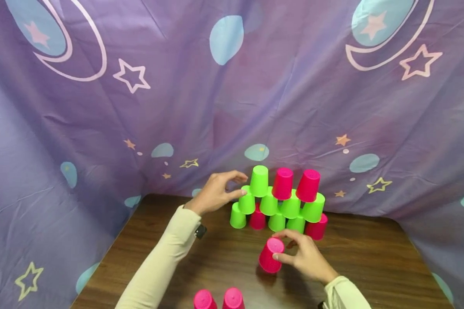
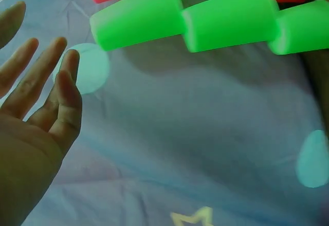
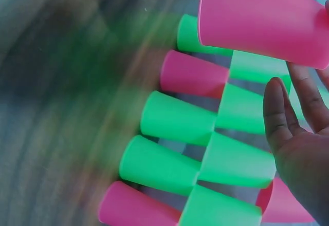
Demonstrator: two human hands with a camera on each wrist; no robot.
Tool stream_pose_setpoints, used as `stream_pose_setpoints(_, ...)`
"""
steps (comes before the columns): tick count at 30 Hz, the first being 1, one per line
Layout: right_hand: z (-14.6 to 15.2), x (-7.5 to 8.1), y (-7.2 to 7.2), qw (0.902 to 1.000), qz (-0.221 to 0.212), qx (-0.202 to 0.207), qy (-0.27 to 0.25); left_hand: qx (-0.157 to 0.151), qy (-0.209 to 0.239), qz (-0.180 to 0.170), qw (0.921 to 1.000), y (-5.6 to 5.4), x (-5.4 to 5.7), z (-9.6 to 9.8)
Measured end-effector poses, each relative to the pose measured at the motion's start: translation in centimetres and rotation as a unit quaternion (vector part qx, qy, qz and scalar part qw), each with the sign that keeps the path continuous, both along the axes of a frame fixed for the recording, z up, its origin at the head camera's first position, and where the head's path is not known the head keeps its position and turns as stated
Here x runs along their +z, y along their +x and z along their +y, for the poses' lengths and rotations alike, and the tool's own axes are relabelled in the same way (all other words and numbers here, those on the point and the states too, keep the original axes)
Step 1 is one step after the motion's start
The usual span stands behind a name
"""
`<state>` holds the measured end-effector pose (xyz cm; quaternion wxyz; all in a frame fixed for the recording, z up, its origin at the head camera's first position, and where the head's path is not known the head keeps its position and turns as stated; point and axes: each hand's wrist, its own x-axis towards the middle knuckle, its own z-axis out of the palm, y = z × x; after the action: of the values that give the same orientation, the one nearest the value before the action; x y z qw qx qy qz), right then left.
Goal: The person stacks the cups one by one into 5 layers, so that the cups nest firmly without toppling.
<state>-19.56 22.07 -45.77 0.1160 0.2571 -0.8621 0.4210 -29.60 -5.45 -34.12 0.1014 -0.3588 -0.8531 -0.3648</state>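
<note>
Upside-down plastic cups form a stacked wall at the back of the table, with green ones such as the top-left green cup and pink ones such as the top-right pink cup. Beside the wall's left end is my left hand, fingers spread and bent, holding nothing; the left wrist view shows its palm apart from the green cups. My right hand pinches another pink cup between thumb and fingers, upside down in front of the wall. That held pink cup looms large in the right wrist view.
Two more pink cups, a left one and a right one, stand at the near edge of view. The brown wooden table meets a purple patterned cloth behind and at both sides.
</note>
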Motion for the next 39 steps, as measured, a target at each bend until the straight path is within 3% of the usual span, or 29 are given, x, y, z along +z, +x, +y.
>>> stream_pose_setpoints(16, 1.8, 3.6, -3.6, 0.9984, -0.045, -0.032, -0.012, -0.015, -0.008, -0.106, 0.9943, 6.9, -9.0, -5.3)
stream_pose_setpoints(21, 2.4, 5.1, -4.3, 0.9984, -0.034, -0.045, -0.006, -0.026, -0.008, -0.142, 0.9895, 9.3, -12.5, -6.5)
stream_pose_setpoints(25, 2.8, 5.9, -4.7, 0.998, -0.015, -0.06, 0.008, -0.029, 0.011, -0.166, 0.9857, 11.0, -14.6, -7.4)
stream_pose_setpoints(30, 3.3, 6.6, -5.1, 0.9975, -0.006, -0.067, 0.02, -0.033, 0.038, -0.159, 0.9861, 12.8, -15.8, -8.6)
stream_pose_setpoints(36, 3.8, 8.0, -5.6, 0.9956, 0.007, -0.084, 0.042, -0.043, 0.049, -0.202, 0.9772, 14.4, -16.9, -9.6)
stream_pose_setpoints(39, 3.9, 8.7, -5.7, 0.9948, -0.002, -0.089, 0.05, -0.051, 0.058, -0.194, 0.9779, 14.9, -17.6, -9.9)
